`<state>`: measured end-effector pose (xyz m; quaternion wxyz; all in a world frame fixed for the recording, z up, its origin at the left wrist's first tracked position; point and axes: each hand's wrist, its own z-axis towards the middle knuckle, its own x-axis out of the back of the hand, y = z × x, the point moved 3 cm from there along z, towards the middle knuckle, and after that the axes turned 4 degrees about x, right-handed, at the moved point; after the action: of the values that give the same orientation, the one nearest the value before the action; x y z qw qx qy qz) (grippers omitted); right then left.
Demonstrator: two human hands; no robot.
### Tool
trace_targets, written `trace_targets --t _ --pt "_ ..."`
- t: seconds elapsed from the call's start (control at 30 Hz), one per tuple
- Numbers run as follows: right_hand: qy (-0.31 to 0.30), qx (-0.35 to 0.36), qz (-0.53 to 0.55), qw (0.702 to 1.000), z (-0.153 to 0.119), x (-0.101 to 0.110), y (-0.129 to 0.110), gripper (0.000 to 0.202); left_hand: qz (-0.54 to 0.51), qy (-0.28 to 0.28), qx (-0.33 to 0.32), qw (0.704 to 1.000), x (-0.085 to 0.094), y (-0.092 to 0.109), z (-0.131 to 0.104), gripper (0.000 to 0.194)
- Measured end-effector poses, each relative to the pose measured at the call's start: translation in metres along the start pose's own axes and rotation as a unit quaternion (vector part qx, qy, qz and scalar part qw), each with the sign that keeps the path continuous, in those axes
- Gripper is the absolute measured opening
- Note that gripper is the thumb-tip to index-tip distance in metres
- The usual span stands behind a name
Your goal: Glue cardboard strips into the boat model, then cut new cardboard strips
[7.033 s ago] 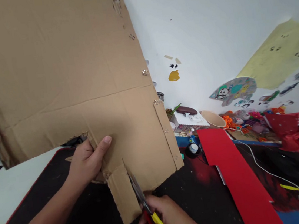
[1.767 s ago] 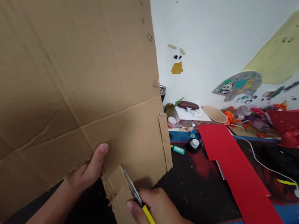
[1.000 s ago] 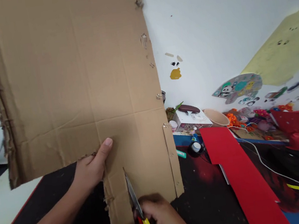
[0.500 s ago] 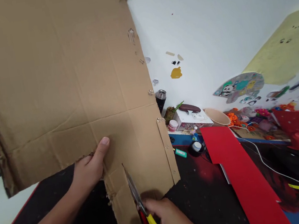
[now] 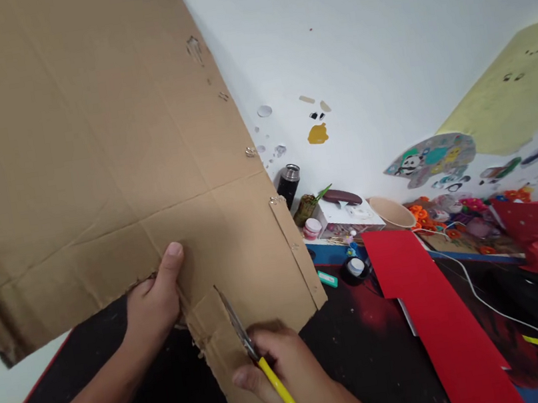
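Observation:
A large creased cardboard sheet [image 5: 91, 161] fills the left of the view, held up above the desk. My left hand [image 5: 154, 296] grips its lower edge, thumb on the near face and fingers hidden behind. In my right hand [image 5: 284, 367] are scissors [image 5: 240, 330] with a yellow handle, their blades on the cardboard along a cut in its lower part. A narrow cardboard strip [image 5: 231, 369] hangs beside the cut, left of the blades, still joined to the sheet at its top. Metal staples dot the sheet's right edge.
A long red sheet [image 5: 432, 312] lies on the black desk mat [image 5: 356, 350]. Behind it stand a dark flask [image 5: 289, 185], a tissue box [image 5: 349, 213] and a beige bowl [image 5: 392, 211]. A white cable [image 5: 486, 300] crosses the mat at right.
The cardboard has tilted, its top swinging left and its lower right corner rising slightly. My right thumb has come up onto the strip, and the scissors' red handle is no longer visible.

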<state>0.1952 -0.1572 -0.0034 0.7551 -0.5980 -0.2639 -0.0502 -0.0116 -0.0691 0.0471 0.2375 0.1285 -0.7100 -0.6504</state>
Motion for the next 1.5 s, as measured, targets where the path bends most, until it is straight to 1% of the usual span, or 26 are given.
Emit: trace_targets --t 0.1,0.17,0.23,0.33,0.43,0.53,0.63,0.7,0.83,1.0,1.13,1.3,1.43,1.5 --pt "-0.003 0.023 -0.011 1.000 0.006 0.000 0.003 0.047 0.009 0.006 -0.022 1.000 -0.001 -0.007 0.004 0.042" --pt "-0.008 0.028 -0.004 1.000 0.011 -0.001 0.005 0.045 0.004 0.017 -0.026 1.000 -0.002 -0.015 0.008 0.037" --pt "-0.005 0.027 -0.002 1.000 0.015 -0.002 0.007 0.048 -0.008 0.029 -0.017 0.999 -0.004 -0.023 0.010 0.039" --pt "0.004 0.032 -0.022 0.999 0.019 -0.003 0.012 0.053 -0.019 0.032 0.012 0.999 -0.006 -0.031 0.010 0.043" --pt "-0.004 0.021 -0.059 0.998 0.021 -0.005 0.014 0.048 -0.020 0.031 0.037 0.999 -0.007 -0.035 0.008 0.041" --pt "-0.014 0.002 -0.085 0.996 0.023 -0.006 0.015 0.038 -0.023 0.032 0.035 0.999 -0.008 -0.036 0.005 0.039" --pt "-0.019 -0.014 -0.113 0.993 0.025 -0.007 0.014 0.042 -0.024 0.042 0.018 0.999 -0.007 -0.038 0.004 0.039" --pt "-0.019 -0.014 -0.124 0.992 0.027 -0.007 0.014 0.044 -0.022 0.042 0.019 0.999 -0.006 -0.041 0.005 0.038" --pt "-0.026 -0.015 -0.126 0.992 0.028 -0.009 0.014 0.044 -0.013 0.022 0.035 0.999 -0.006 -0.046 0.008 0.039" --pt "-0.030 -0.013 -0.158 0.987 0.026 -0.012 0.017 0.037 0.008 0.018 0.006 1.000 -0.006 -0.042 0.011 0.040" --pt "-0.031 -0.021 -0.154 0.987 0.025 -0.012 0.015 0.031 0.020 0.007 -0.010 1.000 -0.008 -0.042 0.015 0.038" --pt "-0.030 -0.018 -0.144 0.989 0.025 -0.011 0.010 0.025 0.041 0.024 -0.053 0.997 -0.006 -0.043 0.020 0.045" --pt "-0.040 -0.019 -0.134 0.990 0.027 -0.011 0.008 0.024 0.079 0.003 -0.070 0.994 -0.002 -0.043 0.025 0.048" --pt "-0.049 -0.030 -0.133 0.989 0.027 -0.008 0.007 0.024 0.099 -0.006 -0.093 0.991 0.001 -0.042 0.027 0.049"
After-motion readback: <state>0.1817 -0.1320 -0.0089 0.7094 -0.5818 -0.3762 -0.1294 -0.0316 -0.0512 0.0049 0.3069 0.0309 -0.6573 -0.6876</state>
